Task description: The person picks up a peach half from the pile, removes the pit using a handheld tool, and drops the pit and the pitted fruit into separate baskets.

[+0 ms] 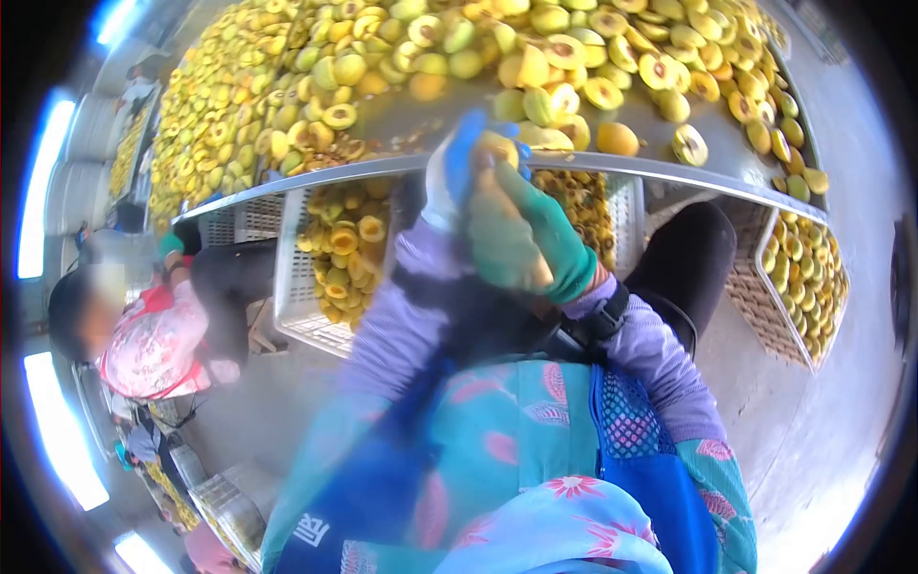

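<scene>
Both my hands meet at the front edge of a metal table [411,124] heaped with halved yellow-green fruit [349,67]. My left hand [462,167], in a blue and white glove, is curled around a yellow fruit [495,149]. Against it presses my right hand [526,230], in a green glove with a pale palm, its fingers closed at the same fruit. Motion blur smears both hands, and whether the right one holds a tool cannot be made out. Just beyond them, several fruit pieces [618,139] lie near the edge.
Below the table edge stand a white crate [295,277] of cut fruit and another fruit crate [626,220] behind my right wrist. A tilted crate [765,287] of fruit is at the right. A co-worker [153,340] sits at the left, with more crates [225,502] behind.
</scene>
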Motion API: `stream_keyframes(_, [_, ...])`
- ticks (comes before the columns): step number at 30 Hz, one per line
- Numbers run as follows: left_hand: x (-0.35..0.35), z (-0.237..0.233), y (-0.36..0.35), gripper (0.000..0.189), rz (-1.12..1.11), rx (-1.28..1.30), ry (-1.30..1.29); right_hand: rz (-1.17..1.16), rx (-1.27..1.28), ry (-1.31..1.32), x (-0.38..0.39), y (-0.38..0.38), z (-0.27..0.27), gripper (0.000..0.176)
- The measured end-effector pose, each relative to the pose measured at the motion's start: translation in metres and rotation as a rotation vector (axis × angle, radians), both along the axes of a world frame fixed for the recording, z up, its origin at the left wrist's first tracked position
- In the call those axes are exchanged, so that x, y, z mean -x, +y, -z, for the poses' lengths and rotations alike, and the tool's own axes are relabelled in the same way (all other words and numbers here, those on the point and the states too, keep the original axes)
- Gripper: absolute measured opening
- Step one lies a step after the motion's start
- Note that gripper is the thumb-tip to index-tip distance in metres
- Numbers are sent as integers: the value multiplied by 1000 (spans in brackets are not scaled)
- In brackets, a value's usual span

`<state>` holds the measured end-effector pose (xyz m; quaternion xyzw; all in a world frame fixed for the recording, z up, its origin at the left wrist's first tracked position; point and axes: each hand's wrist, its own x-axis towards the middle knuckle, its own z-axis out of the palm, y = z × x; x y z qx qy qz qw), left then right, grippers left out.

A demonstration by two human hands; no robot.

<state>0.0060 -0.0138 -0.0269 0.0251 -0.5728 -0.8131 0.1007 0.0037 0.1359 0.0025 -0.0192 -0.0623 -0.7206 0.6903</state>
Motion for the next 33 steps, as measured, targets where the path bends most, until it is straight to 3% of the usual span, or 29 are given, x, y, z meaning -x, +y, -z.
stream_keyframes(1, [-5,2,-8,28,61,-370,-70,-31,52,13,-4,-2,-5,45])
stream_keyframes(4, [-53,-26,-25,37,-436,1066,-5,17,75,73,-7,12,-7,45])
stream_keyframes(6, [-85,-49,-91,42,-351,1431,78,85,-112,-123,6,28,75,38])
stream_keyframes(8, [-63,-48,-138,49,-671,1221,-726,75,-350,-89,-10,38,115,32])
stream_keyframes(10, [-15,-84,-149,52,-757,1335,-900,113,-519,17,-15,38,101,27])
stream_keyframes(12, [35,-50,-210,56,-691,1574,-1029,197,-615,196,-17,28,40,23])
stream_keyframes(14, [56,-30,-209,50,-420,1825,-1119,337,-744,336,-14,23,45,24])
stream_keyframes(15, [65,-32,-212,52,-162,1825,-1125,381,-796,388,-12,19,37,25])
stream_keyframes(18, [59,3,-209,65,-73,1789,-773,419,-837,762,-3,10,12,23])
stream_keyframes(20, [37,-10,-174,63,-164,1633,-706,560,-815,1125,2,-7,12,21])
stream_keyframes(21, [24,-6,-169,63,-273,1265,-591,725,-802,1317,-1,-22,20,19])
stream_keyframes(23, [-4,-9,-137,49,-265,1117,-86,900,-843,1640,-4,-46,32,22])
stream_keyframes(24, [-18,-17,-115,47,-244,1174,24,998,-884,1792,-6,-58,38,23])
stream_keyframes(26, [-31,-39,-64,41,-184,1257,258,969,-930,1723,-6,-60,20,28])
stream_keyframes(28, [-30,-36,-41,38,-227,1288,298,913,-948,1941,-4,-52,32,33])
stream_keyframes(32, [-25,-34,-15,33,-385,1506,284,1017,-1015,1725,-17,-37,20,36])
stream_keyframes(33, [-22,-27,-11,33,-395,1113,189,1053,-1053,1770,-20,-38,23,36])
